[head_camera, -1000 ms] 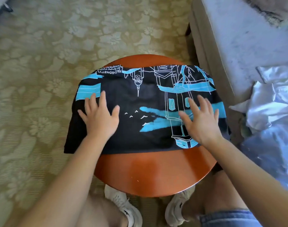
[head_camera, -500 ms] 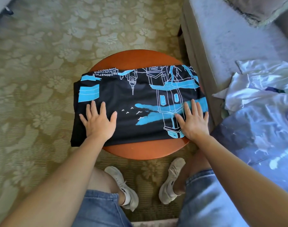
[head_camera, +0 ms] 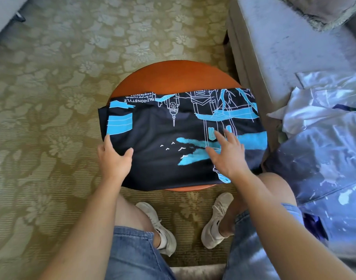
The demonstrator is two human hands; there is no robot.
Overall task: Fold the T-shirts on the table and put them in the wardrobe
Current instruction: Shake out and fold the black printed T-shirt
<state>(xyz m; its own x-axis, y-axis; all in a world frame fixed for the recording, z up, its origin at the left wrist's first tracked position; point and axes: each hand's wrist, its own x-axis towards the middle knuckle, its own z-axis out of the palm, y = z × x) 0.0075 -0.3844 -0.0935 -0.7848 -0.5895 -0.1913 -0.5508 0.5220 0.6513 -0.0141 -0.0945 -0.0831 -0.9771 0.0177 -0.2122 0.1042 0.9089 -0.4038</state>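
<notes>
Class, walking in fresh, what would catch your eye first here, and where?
A folded black T-shirt with bright blue print lies across the round orange-brown wooden table at centre. The left hand grips its left edge; the right hand rests flat on the print. Crumpled white clothes lie at right.

The left hand (head_camera: 114,159) seems to curl partly under the T-shirt (head_camera: 163,164), most fingers hidden.

Black T-shirt (head_camera: 169,142) bears cyan and white line-art print; round table (head_camera: 173,77) is reddish-brown; carpet (head_camera: 51,77) olive-gold, floral; shorts (head_camera: 132,253) blue denim; sneakers (head_camera: 215,221) off-white.
</notes>
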